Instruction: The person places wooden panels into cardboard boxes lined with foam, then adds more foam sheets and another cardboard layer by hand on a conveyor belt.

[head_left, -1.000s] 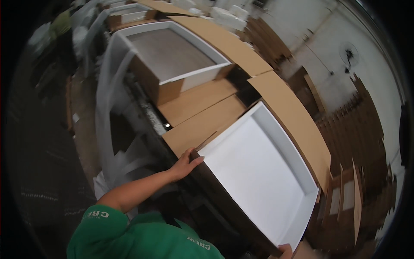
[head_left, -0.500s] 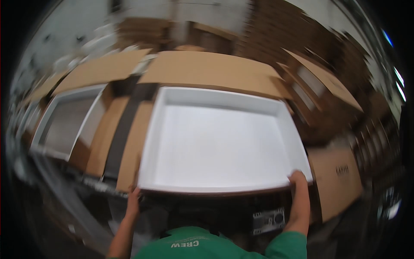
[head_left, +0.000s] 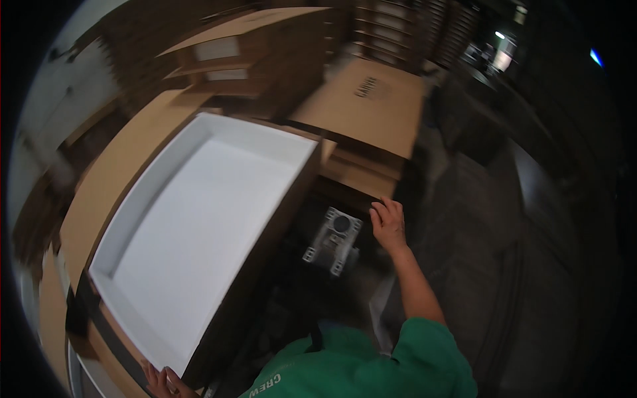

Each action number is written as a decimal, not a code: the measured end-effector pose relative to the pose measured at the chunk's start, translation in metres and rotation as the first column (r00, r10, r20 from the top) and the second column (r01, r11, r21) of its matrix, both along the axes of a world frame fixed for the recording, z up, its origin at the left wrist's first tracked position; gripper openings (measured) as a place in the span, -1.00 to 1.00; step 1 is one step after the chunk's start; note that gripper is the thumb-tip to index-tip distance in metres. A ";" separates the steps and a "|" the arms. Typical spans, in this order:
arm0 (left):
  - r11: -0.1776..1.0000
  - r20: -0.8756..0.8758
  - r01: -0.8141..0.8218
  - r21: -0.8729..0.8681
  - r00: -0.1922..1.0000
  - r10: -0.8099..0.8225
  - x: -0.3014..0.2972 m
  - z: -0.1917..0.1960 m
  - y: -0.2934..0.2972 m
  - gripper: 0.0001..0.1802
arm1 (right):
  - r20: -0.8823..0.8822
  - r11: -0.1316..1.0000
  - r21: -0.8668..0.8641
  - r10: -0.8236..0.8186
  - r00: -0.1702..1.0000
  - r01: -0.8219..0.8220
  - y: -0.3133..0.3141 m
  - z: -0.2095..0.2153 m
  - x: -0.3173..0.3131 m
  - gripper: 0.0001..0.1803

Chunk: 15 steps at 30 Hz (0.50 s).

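A large, shallow white tray (head_left: 199,212) with raised walls sits in an open cardboard box, slanting across the left half of the view. At the tray's near lower corner, my left hand (head_left: 164,383) has its thumb and fingers around the rim, partly cut off by the picture's lower edge. My right hand (head_left: 389,222) is off the tray, with loosely bent fingers apart and nothing seen in them. Its fingertips are close to the near edge of a brown cardboard box (head_left: 371,109); whether they touch it I cannot tell.
A long cardboard flap (head_left: 123,179) stands along the tray's far side. Stacked cardboard boxes (head_left: 265,46) rise behind it. A small metal and black device (head_left: 334,240) lies low between the tray and my right arm. Dark grey surfaces (head_left: 491,245) fill the right side.
The view has swung to the right, so the tray now appears turned and farther left. My right hand has left the tray's near right corner and moved toward the brown box.
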<state>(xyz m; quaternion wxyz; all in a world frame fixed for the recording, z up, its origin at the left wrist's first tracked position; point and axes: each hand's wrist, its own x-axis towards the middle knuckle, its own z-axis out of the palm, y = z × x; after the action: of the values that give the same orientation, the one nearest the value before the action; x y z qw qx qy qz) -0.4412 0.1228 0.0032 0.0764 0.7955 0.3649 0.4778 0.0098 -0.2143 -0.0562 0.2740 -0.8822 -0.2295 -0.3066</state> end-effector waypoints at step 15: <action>0.455 0.310 0.746 -0.487 0.634 -0.708 0.066 -0.008 -0.119 -0.93 | -0.123 0.089 -0.689 -0.992 0.005 0.719 -0.347 0.085 -0.252 -0.23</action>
<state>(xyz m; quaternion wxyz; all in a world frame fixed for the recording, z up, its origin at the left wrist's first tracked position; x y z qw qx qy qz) -0.3747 0.0036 -0.0044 0.5198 0.7958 0.1133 0.2893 -0.2423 -0.5610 0.0285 -0.1393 -0.8939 0.4217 -0.0609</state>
